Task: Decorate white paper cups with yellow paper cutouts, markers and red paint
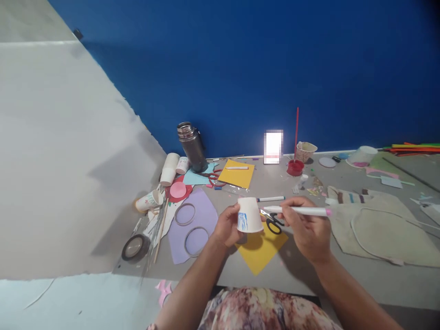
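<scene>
In my left hand (227, 229) is a white paper cup (252, 215), held upside down above the table, with blue marker strokes on its left side. My right hand (309, 229) grips a white marker (305, 210) with a pink end, its other end pointing at the cup and a little apart from it. Beneath the cup lies a yellow paper sheet (256, 261). Scissors with black handles (275, 226) rest just behind, between my hands. A second marker (271, 199) with a dark cap lies on the table past the cup.
A steel flask (192, 146) stands at the back left near stacked paper cups (169, 169). Purple paper (206, 213) bears two rings. A tape roll (134, 247) sits at the left edge. On the right are a cloth bag (385, 229) and a red pot (295, 168).
</scene>
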### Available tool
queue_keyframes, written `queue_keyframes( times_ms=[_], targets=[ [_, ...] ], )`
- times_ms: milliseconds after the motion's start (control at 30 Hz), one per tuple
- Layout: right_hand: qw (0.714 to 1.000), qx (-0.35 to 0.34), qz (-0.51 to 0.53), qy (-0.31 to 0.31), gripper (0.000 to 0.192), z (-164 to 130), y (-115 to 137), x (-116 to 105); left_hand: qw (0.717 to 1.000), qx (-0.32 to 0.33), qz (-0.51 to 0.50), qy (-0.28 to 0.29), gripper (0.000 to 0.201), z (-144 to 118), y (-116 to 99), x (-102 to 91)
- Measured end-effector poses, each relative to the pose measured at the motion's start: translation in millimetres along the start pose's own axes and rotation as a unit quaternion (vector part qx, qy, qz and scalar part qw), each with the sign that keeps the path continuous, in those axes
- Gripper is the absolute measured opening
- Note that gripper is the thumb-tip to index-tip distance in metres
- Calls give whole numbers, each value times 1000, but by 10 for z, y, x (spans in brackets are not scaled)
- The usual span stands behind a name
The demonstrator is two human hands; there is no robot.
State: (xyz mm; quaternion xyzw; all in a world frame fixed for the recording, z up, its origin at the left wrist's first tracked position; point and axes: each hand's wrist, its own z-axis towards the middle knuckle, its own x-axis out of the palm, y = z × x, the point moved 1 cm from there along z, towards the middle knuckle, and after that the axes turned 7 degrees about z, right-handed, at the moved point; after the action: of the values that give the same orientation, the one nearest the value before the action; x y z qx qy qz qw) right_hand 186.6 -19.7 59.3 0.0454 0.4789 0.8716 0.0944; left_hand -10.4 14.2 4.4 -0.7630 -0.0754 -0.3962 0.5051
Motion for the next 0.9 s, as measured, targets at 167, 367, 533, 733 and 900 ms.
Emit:
queue_keyframes(
  times_ms=[167, 367, 533, 733, 900],
  targets=[
    [988, -122, -75, 49, 10, 26, -91, 141, 998, -9, -57, 14, 60, 51, 116, -157],
    [979, -160, -94, 85, 14, 86, -104, 232, 996, -10, -88, 20, 58, 67, 188, -204],
    [974, -179, -101, 93, 14, 97, -108, 262, 996, -11, -89, 9, 61, 74, 193, -172],
    [973, -182, -107, 91, 12, 99, -127, 248, 997, -19, -81, 5, 62, 65, 183, -144],
    [973, -183, -106, 93, 13, 114, -106, 255, 996, -16, -83, -2, 60, 64, 189, -144]
  ],
)
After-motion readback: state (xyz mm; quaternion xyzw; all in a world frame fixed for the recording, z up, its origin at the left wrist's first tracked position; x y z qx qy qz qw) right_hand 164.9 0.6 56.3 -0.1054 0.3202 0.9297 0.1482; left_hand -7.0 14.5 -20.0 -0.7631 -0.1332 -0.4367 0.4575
